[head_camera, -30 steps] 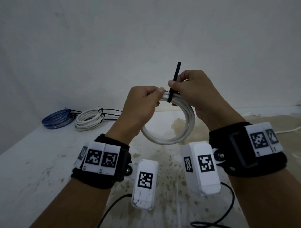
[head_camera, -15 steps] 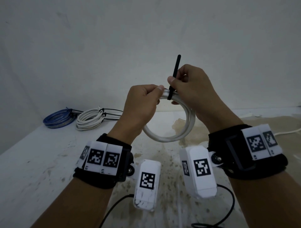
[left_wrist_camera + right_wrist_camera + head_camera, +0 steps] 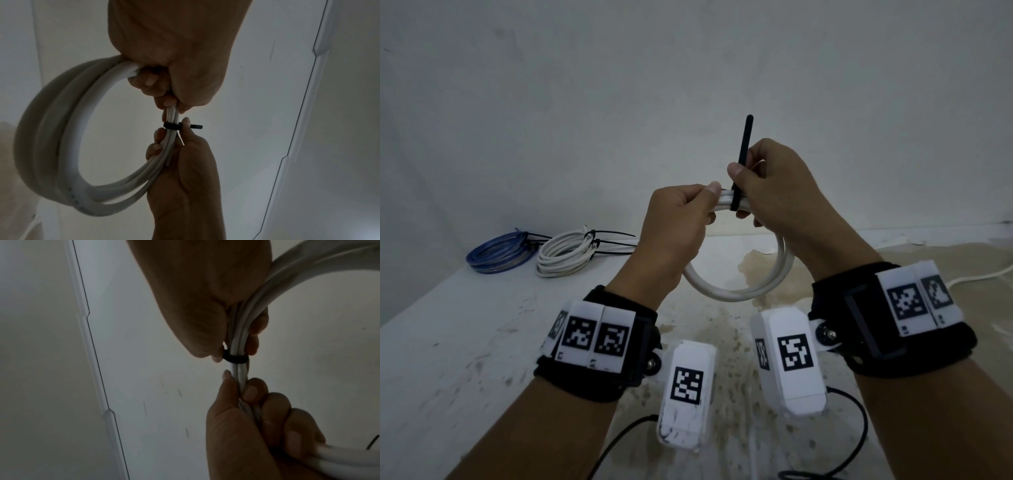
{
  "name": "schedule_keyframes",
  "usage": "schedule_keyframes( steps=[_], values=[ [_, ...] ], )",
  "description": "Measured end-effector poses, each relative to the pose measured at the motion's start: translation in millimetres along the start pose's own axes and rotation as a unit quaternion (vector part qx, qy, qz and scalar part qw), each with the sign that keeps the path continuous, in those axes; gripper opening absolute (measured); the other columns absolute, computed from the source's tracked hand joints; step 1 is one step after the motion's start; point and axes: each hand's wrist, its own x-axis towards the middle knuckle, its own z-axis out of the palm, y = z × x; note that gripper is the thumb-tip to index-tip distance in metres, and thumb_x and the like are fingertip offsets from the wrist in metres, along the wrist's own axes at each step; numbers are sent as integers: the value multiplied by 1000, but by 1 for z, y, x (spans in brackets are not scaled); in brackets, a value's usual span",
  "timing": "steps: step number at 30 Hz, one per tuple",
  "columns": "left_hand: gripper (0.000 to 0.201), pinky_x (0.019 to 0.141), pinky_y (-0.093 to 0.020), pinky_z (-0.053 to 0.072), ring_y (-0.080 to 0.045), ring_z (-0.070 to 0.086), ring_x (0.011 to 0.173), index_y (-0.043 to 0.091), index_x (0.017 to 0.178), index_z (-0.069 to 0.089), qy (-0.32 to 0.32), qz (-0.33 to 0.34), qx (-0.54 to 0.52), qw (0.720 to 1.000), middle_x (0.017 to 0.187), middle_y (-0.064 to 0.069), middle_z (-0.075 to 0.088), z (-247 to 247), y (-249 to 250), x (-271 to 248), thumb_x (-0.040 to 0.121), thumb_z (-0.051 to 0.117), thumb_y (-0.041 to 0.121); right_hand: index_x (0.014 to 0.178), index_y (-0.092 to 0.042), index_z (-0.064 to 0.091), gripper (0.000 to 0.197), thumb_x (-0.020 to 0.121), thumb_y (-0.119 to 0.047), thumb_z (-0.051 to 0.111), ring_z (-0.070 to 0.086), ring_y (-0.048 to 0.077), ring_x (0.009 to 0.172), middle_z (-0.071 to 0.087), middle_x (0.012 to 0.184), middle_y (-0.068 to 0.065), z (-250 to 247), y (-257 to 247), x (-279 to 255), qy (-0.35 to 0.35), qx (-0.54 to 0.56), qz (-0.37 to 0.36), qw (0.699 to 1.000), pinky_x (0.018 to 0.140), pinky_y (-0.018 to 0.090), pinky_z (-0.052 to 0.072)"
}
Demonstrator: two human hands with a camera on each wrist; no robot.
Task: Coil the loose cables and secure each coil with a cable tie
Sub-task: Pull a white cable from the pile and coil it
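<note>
A white cable coil [image 3: 739,293] hangs in the air above the table between both hands. My left hand [image 3: 698,205] grips the top of the coil in a fist, thumb on the strands. Just to its right a black cable tie [image 3: 743,150] is looped tight round the strands [image 3: 172,126], its tail standing straight up. My right hand [image 3: 753,173] pinches that tail between thumb and fingers, while its lower fingers curl under the coil [image 3: 239,337]. In the right wrist view the tie [image 3: 235,359] sits snug on the bundle between the two hands.
At the back left of the stained white table [image 3: 448,342] lie a blue coil [image 3: 498,251] and a white coil [image 3: 565,255], both with black ties on them. A loose white cable [image 3: 976,277] runs off at the right. A plain wall stands close behind.
Both hands and the coil have risen a little. More of the tie's tail now stands above my right hand, and the loop sits closer round the strands.
</note>
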Motion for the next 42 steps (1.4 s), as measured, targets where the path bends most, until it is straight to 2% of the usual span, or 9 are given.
schedule_keyframes(
  steps=[3,11,16,20,25,28,32,36,42],
  values=[
    [25,44,-23,28,-7,33,41,16,95,74,-39,-16,-6,999,57,5,49,-5,2,1,99,54,30,98,-7,55,15,98,-21,58,63,15,61,66,90,10,1,0,-1,8,9,-4,1000,39,10,39],
    [26,58,-24,54,-9,53,51,10,95,69,-132,0,70,989,66,-2,53,-23,7,4,102,48,25,91,-9,54,14,97,-20,60,62,15,59,62,81,4,6,1,-2,6,-2,-18,1000,38,10,38],
    [28,45,-26,39,-9,40,45,6,97,62,-136,1,100,986,74,-1,62,-22,7,1,104,42,24,91,-8,56,14,96,-19,61,62,14,58,61,80,2,8,-1,-4,0,1,-20,1000,39,10,38],
    [25,42,-21,28,-3,37,38,8,102,62,-109,4,91,990,68,1,56,-19,7,2,104,41,22,93,-8,58,16,96,-22,62,65,12,53,65,80,3,8,-1,-4,0,1,-21,1000,41,18,46],
    [25,39,-11,29,2,45,36,11,97,65,-99,33,107,989,51,16,52,-16,5,2,103,42,19,95,-6,59,17,95,-23,63,70,21,62,67,80,4,6,2,-4,-13,7,-10,1000,49,27,56],
    [28,44,-11,33,2,48,41,15,95,67,-95,48,118,987,53,19,56,-13,4,-3,100,50,36,84,-10,59,16,93,-22,66,66,10,64,64,76,-1,5,7,-2,-13,-6,-20,1000,52,20,52],
    [19,60,-23,46,-13,60,68,21,97,71,-96,91,154,979,78,6,68,-9,0,-4,93,62,37,72,-14,59,22,89,-21,70,52,-4,48,60,63,-7,-3,12,1,-34,0,-4,999,50,10,40],
    [19,45,-11,36,0,49,52,16,94,70,-97,76,148,981,65,11,60,-6,-2,-3,93,63,34,69,-16,59,24,87,-22,72,53,2,53,60,64,-4,-8,13,2,-41,-13,-4,999,53,14,41],
    [18,54,-18,42,-13,58,63,16,89,67,-95,97,152,979,73,0,66,-3,-4,-3,92,65,34,71,-15,60,21,86,-21,74,61,11,61,66,69,2,-6,11,2,-17,-36,-24,999,57,19,43]
  ],
)
